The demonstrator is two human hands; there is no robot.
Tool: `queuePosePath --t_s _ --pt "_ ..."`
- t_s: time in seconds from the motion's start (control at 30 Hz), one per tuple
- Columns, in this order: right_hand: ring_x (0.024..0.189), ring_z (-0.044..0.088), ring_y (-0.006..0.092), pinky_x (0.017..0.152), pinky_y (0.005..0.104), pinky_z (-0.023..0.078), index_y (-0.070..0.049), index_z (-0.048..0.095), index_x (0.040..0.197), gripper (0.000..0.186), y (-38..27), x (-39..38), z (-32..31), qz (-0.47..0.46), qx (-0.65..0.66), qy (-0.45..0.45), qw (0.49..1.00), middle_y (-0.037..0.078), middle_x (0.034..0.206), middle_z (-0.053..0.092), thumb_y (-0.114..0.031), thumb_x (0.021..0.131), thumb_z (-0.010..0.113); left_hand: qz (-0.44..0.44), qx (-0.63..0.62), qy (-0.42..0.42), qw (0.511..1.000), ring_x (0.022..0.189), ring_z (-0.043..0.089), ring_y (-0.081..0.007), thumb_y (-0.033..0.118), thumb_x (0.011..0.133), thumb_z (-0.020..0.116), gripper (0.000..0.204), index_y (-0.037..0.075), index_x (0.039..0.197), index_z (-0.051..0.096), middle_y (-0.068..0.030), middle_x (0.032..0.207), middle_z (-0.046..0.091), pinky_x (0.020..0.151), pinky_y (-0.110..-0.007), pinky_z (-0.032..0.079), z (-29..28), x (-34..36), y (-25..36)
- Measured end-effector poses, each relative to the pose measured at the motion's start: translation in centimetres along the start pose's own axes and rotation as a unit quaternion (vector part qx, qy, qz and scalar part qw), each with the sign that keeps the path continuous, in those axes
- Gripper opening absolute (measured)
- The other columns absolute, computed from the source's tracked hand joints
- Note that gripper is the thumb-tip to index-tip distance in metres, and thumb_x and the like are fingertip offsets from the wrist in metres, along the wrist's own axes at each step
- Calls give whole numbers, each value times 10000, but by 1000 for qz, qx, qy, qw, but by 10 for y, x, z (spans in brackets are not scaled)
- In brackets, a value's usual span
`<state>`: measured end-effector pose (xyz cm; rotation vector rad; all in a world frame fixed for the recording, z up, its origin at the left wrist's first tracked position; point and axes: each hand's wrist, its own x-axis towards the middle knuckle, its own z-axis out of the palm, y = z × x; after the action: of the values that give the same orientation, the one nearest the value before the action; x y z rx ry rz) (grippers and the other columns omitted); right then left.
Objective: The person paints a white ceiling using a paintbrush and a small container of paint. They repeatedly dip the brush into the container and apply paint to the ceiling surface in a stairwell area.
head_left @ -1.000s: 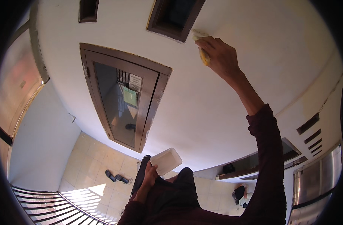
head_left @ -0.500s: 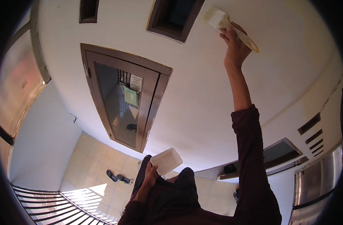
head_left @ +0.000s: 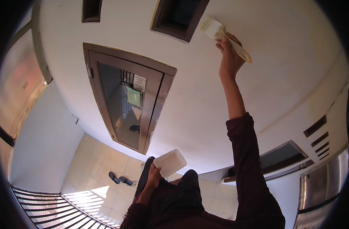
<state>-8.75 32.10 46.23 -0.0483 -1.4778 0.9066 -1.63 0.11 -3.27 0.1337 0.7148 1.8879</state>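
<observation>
High on the white wall (head_left: 205, 103), my right hand (head_left: 231, 57) is closed around the handle of a wide paintbrush (head_left: 216, 32). Its bristles point up and left, close to the wall beside the small brown-framed opening; whether they touch it I cannot tell. Pale paint coats the ferrule and part of the handle. Low in front of my body, my left hand (head_left: 153, 177) grips a shallow white rectangular tray (head_left: 170, 162) by its near left edge. The inside of the tray looks pale, and I cannot make out what is in it.
Left of centre is a brown-framed door (head_left: 125, 99) with a glass pane and papers on it. Above it sits a dark window recess (head_left: 180, 17). Black sandals (head_left: 119, 178) lie on the tiled floor (head_left: 86, 164). A barred railing (head_left: 60, 210) runs at lower left; a window (head_left: 273, 156) is at right.
My right hand and the paintbrush have moved left and slightly down along the wall. My left hand and the tray have stayed nearly in place.
</observation>
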Motion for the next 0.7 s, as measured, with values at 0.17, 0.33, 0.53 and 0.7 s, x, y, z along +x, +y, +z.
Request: queuePosePath --t_s 0.17,0.33,0.53,0.7 --pt "1016 724 200 875 332 650 42 635 1231 308 11 -22 -5 5 -27 1 1000 144 1189 684 -162 1008 691 -5 7 6 1000 1304 595 -274 160 1020 598 560 125 1524 355 -104 1422 539 1026 -466 565 2 -4 4" --pt "1022 715 190 884 332 645 45 636 1231 319 16 -32 -3 21 -14 -5 1000 140 1202 682 -177 1009 694 0 10 -1 1000 1316 584 -268 165 1020 597 561 122 1526 358 -104 1426 538 1033 -461 557 3 -4 4" --pt "1034 711 190 885 332 641 54 634 1238 337 24 -45 -9 37 -11 0 999 137 1202 685 -177 1001 703 18 20 -7 1000 1320 586 -276 174 1009 590 542 103 1501 375 -111 1423 545 1061 -470 541 2 -2 2" --pt "1015 710 176 893 331 635 39 657 1213 324 22 -55 -12 33 -41 -20 998 124 1187 691 -189 993 722 -4 20 12 1000 1323 584 -286 172 997 608 555 100 1498 382 -117 1419 550 1068 -462 535 9 -5 8"
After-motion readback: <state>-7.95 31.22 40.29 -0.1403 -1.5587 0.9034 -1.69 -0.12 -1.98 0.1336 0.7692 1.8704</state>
